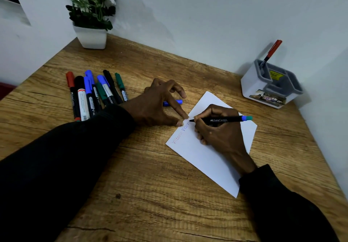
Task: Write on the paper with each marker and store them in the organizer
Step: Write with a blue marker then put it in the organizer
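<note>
Blue at its tail, the marker sits pinched in the right grip, tip on the paper toward 4 o'clock on the table. The left grip, spread and holding nothing, pins the sheet's 10 o'clock corner. Best to keep that pressure and write lightly. The cap lies beneath the left palm, and the organizer waits at 2 o'clock.

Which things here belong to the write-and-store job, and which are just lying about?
Job: paper; blue-ended marker in right hand; left hand touching the paper's edge; blue cap; loose markers; organizer holding a red marker.
Lying about: potted plant.
</note>
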